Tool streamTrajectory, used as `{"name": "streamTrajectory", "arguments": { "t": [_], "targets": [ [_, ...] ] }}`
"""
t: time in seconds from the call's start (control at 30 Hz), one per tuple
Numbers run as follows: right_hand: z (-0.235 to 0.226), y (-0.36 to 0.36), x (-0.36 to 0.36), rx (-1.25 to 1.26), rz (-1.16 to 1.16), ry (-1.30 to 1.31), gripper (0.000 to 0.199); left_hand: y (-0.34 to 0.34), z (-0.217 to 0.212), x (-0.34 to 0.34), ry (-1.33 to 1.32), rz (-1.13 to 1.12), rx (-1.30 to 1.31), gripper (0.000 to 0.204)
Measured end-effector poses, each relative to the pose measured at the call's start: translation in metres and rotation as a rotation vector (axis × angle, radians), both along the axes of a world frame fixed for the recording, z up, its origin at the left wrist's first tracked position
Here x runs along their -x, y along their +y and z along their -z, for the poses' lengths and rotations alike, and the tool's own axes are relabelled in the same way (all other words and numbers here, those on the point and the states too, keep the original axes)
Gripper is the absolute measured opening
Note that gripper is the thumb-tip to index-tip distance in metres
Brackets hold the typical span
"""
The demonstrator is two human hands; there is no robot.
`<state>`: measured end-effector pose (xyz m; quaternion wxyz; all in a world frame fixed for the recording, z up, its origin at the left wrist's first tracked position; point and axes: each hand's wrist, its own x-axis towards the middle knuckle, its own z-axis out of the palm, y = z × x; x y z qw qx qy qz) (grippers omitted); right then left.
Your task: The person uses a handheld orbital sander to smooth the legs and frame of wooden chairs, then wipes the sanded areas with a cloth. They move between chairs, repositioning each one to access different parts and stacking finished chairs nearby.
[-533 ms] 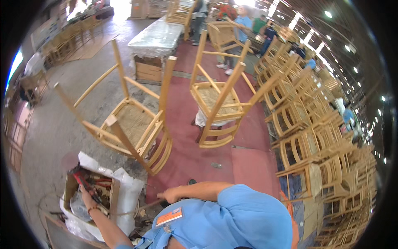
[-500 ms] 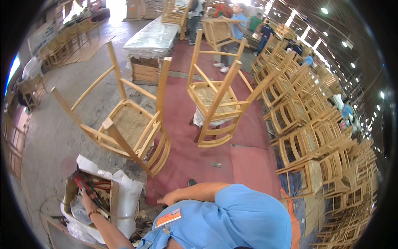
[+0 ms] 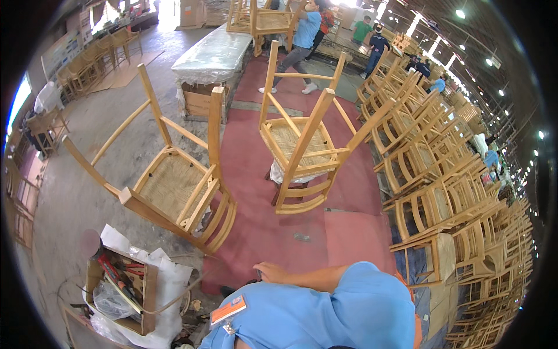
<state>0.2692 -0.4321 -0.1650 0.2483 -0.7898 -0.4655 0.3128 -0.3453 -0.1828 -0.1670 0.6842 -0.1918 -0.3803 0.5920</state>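
Observation:
My right hand (image 3: pixel 271 272) is low in the middle, in front of my blue shirt, with its fingers curled. A small dark bit shows at its fingertips, too small to name. My left hand is out of view. At lower left, a red and black power sander (image 3: pixel 111 271) with a round brown disc lies across an open cardboard box (image 3: pixel 150 291). Ahead of me stand two upturned wooden chairs with woven seats, legs in the air: the left chair (image 3: pixel 168 179) and the right chair (image 3: pixel 302 139). White wrapping shows beneath the right one.
Rows of stacked wooden chairs (image 3: pixel 442 203) line the right side. Red matting (image 3: pixel 250 232) covers the floor ahead. A plastic-wrapped bench (image 3: pixel 212 55) stands beyond the chairs, where a co-worker (image 3: pixel 305 35) handles another chair. A hose (image 3: pixel 186 291) curves beside the box.
My left hand has let go of the sander and left the view. My right hand has shifted right. The co-worker has carried a chair leftward to the bench.

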Motion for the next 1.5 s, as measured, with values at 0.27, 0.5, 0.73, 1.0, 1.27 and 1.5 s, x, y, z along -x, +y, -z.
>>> {"name": "streamTrajectory", "arguments": {
  "t": [0.27,0.5,0.73,1.0,1.27,1.5],
  "targets": [
    [-0.030,-0.048,-0.149,0.656,-0.434,-0.034,0.054,-0.119,-0.027,-0.038,-1.729,-0.196,-0.233,0.041],
    [0.026,0.017,-0.182,0.342,-0.009,0.270,0.043,-0.154,0.010,-0.037,-2.451,0.556,-1.367,0.039],
    [0.091,0.020,-0.170,0.377,-0.346,0.263,0.047,-0.117,0.024,-0.128,-2.578,-0.066,-1.488,0.080],
    [0.040,0.020,-0.171,0.440,0.035,0.337,0.041,-0.077,0.055,-0.158,-2.844,-0.443,-2.402,0.052],
    [0.088,-0.043,-0.207,0.531,0.140,0.452,0.038,-0.109,0.056,-0.145,-2.932,-0.253,-3.081,0.035],
    [-0.005,0.052,-0.160,0.110,-0.283,0.028,0.042,-0.130,-0.025,-0.204,-3.395,0.514,-2.878,0.033]
  ]
}}
